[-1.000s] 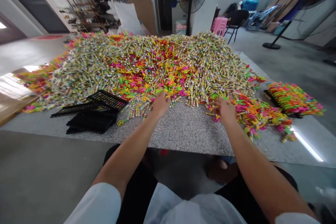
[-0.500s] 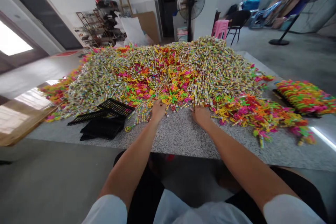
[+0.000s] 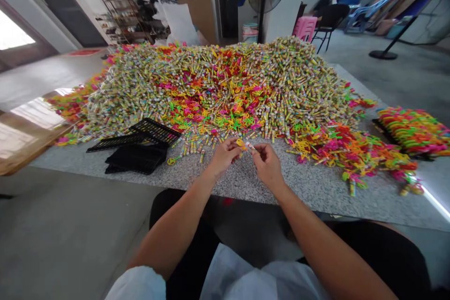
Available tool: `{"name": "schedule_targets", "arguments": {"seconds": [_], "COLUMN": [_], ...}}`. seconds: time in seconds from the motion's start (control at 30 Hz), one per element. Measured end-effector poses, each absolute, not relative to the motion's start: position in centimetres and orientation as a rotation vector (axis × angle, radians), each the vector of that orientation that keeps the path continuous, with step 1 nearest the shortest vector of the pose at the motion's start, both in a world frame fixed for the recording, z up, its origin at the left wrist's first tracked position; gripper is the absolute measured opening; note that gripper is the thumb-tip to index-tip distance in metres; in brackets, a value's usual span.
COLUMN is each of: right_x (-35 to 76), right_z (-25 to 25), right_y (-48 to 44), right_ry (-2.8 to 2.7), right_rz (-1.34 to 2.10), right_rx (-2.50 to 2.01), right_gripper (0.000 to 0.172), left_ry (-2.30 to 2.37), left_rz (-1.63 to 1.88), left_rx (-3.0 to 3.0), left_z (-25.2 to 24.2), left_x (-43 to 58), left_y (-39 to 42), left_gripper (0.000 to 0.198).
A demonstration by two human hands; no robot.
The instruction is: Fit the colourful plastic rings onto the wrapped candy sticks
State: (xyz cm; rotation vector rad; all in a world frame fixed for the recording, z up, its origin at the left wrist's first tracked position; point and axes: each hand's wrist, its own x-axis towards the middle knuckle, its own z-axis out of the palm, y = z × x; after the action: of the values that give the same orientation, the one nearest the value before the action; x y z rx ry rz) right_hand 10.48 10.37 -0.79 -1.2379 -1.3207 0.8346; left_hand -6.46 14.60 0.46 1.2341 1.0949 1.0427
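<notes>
Gripping a yellow piece (image 3: 240, 142) in the left hand (image 3: 224, 156) and a small tube (image 3: 251, 146) in the right hand (image 3: 269, 165), before the pile (image 3: 130, 89); whether they join is unclear. Right of the pile, one tray (image 3: 386, 138) appears filled; before its left part, black trays (image 3: 135, 158) lie unfilled. Most work seemingly remains.

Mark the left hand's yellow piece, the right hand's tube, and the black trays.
Yellow piece (image 3: 240, 142): head view, its upper part.
Tube (image 3: 250, 146): head view, its exposed end.
Black trays (image 3: 136, 157): head view, nearest one's surface.
</notes>
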Motion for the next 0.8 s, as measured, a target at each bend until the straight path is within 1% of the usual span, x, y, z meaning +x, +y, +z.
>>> {"name": "schedule_targets", "arguments": {"seconds": [0.07, 0.2, 0.33, 0.43, 0.5, 0.67, 0.73, 0.8], "right_x": [11.0, 11.8, 12.6, 13.1, 13.4, 13.8, 14.1, 14.6], "right_z": [-0.4, 0.0, -0.6, -1.0, -0.9, 0.4, 0.7, 0.8], "right_y": [10.3, 9.9, 9.7, 9.6, 9.6, 9.8, 10.2, 10.8], "right_ry": [-1.334, -1.437, -1.515, -1.512, -1.526, -1.578, -1.584, -1.571], "right_rz": [0.77, 0.759, 0.724, 0.68, 0.619, 0.51, 0.527, 0.616], "right_rx": [-1.253, -1.246, -1.323, -1.382, -1.408, -1.419, -1.435, -1.465], "right_gripper": [0.024, 0.024, 0.026, 0.026, 0.026, 0.024, 0.022, 0.02], "left_ry": [1.093, 1.178, 1.33, 1.355, 1.329, 1.321, 1.306, 1.283], "left_rz": [1.009, 1.005, 1.011, 1.038, 1.05, 0.983, 0.983, 1.006], "left_rx": [1.4, 1.627, 1.71, 1.777, 1.833, 2.002, 2.045, 2.047], "left_z": [0.4, 0.6, 0.5, 0.1, -0.2, -0.3, -0.3, -0.4], "left_x": [-5.7, -4.7, -4.6, -4.7, -4.7, -4.9, -5.0, -4.9], "left_y": [14.1, 13.0, 12.5, 12.5, 12.6, 12.3, 12.3, 12.4], "left_gripper": [0.05, 0.048, 0.023, 0.014, 0.016, 0.029, 0.03, 0.028]}}
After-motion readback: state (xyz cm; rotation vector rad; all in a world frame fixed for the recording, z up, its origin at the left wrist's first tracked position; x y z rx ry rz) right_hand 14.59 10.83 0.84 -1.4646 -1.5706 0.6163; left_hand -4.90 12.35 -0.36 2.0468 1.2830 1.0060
